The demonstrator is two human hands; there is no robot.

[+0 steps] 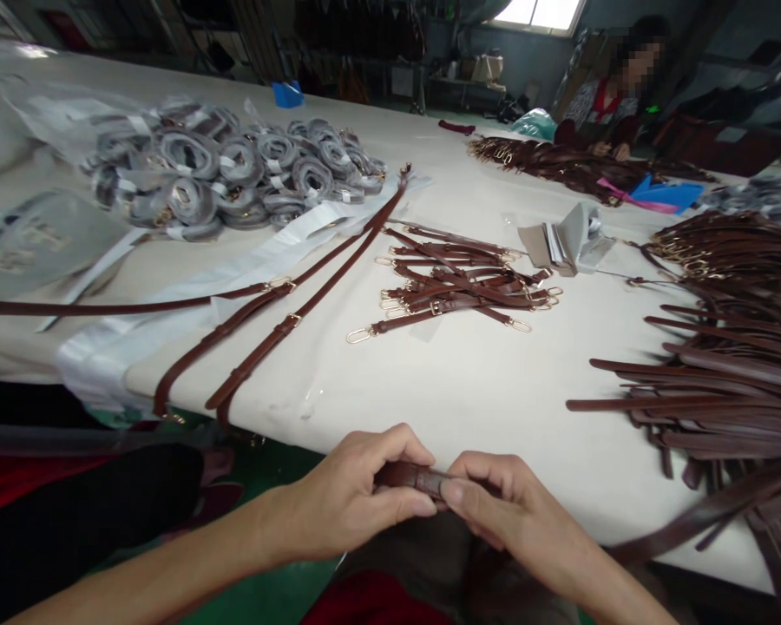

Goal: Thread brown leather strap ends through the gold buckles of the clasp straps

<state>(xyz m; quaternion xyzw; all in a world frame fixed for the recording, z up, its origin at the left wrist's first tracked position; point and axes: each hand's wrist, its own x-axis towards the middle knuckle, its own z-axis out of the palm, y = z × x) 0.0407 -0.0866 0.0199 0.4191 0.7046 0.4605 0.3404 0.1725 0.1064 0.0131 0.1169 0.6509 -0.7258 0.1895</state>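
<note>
Your left hand (344, 495) and right hand (514, 512) are both curled and closed, fingers and thumbs pinching a short piece of brown leather strap (410, 476) between them, just off the near edge of the cream-covered table (469, 391). Part of the strap is hidden by your fingers.

Nearest your right hand, a fan of long, unfinished brown straps (709, 399) spreads across the table and hangs over its edge. Straight ahead lies a loose pile of short straps with gold swivel clips (462, 286). To the left, three long finished straps with gold buckles (234, 338) run across white plastic sheeting (169, 347), and beyond them sit coiled straps in grey wrapping (234, 165). At the far end, a co-worker (599, 121) has both hands at another heap of brown straps (560, 165).
</note>
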